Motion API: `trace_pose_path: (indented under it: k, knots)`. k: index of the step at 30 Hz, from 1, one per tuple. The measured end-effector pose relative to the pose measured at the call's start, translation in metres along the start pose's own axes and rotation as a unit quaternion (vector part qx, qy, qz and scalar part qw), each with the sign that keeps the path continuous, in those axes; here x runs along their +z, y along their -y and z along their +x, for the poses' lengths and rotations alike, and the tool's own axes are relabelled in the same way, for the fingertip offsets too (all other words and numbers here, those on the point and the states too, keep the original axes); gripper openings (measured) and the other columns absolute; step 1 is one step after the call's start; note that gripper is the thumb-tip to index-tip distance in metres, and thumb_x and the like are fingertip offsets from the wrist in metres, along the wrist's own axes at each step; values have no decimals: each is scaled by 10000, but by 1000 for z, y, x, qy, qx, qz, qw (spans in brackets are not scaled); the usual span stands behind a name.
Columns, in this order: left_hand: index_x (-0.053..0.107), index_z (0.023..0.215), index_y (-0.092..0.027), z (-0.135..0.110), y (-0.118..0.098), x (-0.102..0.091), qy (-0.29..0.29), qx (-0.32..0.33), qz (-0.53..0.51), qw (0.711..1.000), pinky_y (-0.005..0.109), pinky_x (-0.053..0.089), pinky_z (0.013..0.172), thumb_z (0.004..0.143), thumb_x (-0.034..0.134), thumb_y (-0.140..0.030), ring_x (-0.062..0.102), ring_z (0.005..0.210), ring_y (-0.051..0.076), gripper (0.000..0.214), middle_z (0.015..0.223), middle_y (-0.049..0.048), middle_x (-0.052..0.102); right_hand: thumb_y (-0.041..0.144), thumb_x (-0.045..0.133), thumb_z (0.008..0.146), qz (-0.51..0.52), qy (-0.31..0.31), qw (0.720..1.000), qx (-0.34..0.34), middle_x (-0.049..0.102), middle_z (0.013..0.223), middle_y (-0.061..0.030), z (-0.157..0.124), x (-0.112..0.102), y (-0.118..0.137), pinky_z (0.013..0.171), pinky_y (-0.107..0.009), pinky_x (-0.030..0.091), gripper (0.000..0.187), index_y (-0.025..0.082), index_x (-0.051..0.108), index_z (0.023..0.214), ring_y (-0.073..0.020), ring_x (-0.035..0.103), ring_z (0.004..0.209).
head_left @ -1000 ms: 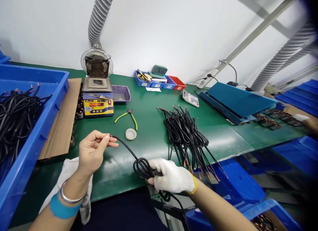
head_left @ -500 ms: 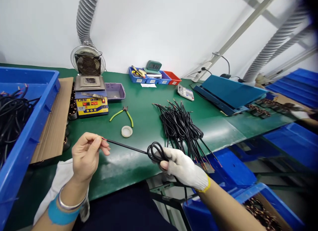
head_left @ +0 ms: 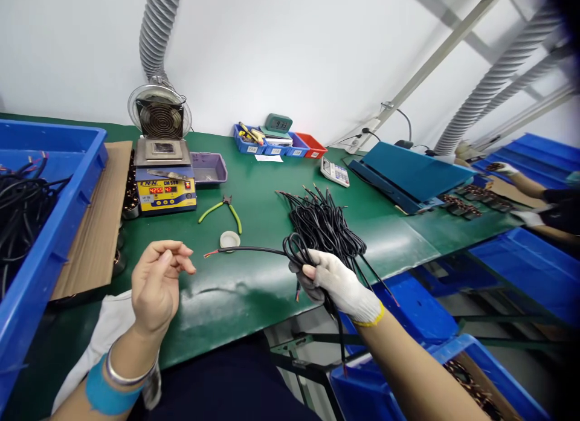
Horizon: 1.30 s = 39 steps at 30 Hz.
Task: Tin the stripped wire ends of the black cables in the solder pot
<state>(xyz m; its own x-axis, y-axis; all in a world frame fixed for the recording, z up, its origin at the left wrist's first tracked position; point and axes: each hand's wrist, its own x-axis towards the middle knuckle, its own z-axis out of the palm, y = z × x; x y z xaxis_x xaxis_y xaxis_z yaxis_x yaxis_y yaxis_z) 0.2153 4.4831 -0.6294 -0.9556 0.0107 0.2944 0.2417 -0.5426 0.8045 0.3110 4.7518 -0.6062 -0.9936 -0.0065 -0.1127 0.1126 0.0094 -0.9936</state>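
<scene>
While the big blue bin [head_left: 58, 228], far left of the white cap [head_left: 229, 239], holds tangled black cables [head_left: 22, 203], the purple tray [head_left: 209, 167] behind the cap shows contents too small to tell. Left of the cap, the left hand [head_left: 156, 282] is loosely curled, gripping nothing. Right of the cap, the gloved right hand [head_left: 338, 282] clutches the coiled cable [head_left: 292, 252], whose stripped end points at the left fingertips, just apart.

Bright even overhead light, glare on green bench [head_left: 254, 288], edges warped, corner dark
</scene>
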Motion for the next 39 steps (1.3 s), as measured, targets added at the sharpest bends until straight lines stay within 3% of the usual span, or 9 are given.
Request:
trace_pose_path:
  k: [9, 15, 18, 21, 24, 28, 30, 33, 39]
  knots:
    - [645, 744, -156, 0, 3, -3, 17, -33, 10, 999, 269, 446, 497, 725, 580, -227, 571, 540, 152, 98, 697, 39, 625, 473, 643, 766, 7, 8, 1000, -9, 394, 532, 77, 5, -2, -1, 351, -161, 276, 377, 125, 518, 840, -17, 328, 378]
    - [423, 525, -180, -5, 9, -10, 132, -18, 44, 990, 255, 279, 473, 745, 537, -154, 404, 467, 110, 249, 483, -27, 428, 510, 618, 753, -42, -14, 999, -5, 383, 537, 81, 11, 1, 7, 361, -176, 284, 398, 141, 495, 837, -28, 326, 381]
    - [380, 542, -187, -9, 11, -10, 186, -33, 90, 978, 252, 249, 470, 755, 542, -152, 353, 474, 101, 270, 488, -40, 404, 458, 540, 810, -177, -40, 983, -12, 405, 547, 68, 13, 6, 17, 397, -185, 312, 303, 159, 491, 823, -47, 370, 414]
    - [356, 548, -194, -12, 12, -7, 211, -69, 153, 963, 243, 256, 465, 755, 564, -177, 338, 481, 94, 294, 497, -43, 398, 366, 480, 849, -390, -64, 916, -67, 502, 579, 25, 12, 13, 27, 470, -203, 358, 216, 165, 520, 779, -84, 471, 506]
    - [393, 569, -190, -15, 13, -3, 214, -133, 174, 952, 231, 276, 450, 753, 595, -225, 362, 461, 86, 277, 508, -48, 403, 329, 473, 871, -554, -55, 808, -194, 583, 651, -7, 9, 23, 34, 510, -216, 367, 190, 171, 575, 846, -109, 532, 567]
    - [587, 892, -143, -16, 11, 2, 123, -191, 72, 971, 227, 366, 437, 755, 624, -324, 482, 467, 90, 230, 724, 13, 596, 207, 422, 886, -663, -18, 637, -391, 598, 700, -14, 5, 31, 35, 535, -245, 351, 228, 169, 513, 1092, -129, 539, 578]
    - [600, 1027, -140, -15, 9, 5, 65, -197, 3, 978, 230, 393, 433, 777, 603, -357, 518, 485, 97, 331, 853, 57, 649, 160, 394, 870, -693, 1, 583, -425, 584, 686, -15, 2, 32, 32, 535, -267, 328, 264, 148, 473, 1121, -141, 517, 565]
    - [644, 1011, -135, -13, 6, 7, -8, -193, -49, 980, 222, 409, 415, 782, 621, -376, 529, 487, 95, 333, 895, 83, 676, 129, 380, 850, -722, 17, 557, -410, 552, 648, -1, -3, 35, 23, 531, -289, 284, 279, 148, 461, 1116, -149, 479, 540]
    - [712, 946, -143, -14, 7, 7, -47, -208, -83, 974, 214, 457, 435, 712, 729, -384, 557, 534, 105, 336, 850, 84, 694, 110, 366, 845, -728, 37, 578, -365, 519, 630, 11, -13, 40, 6, 528, -302, 205, 283, 155, 464, 1107, -136, 454, 518]
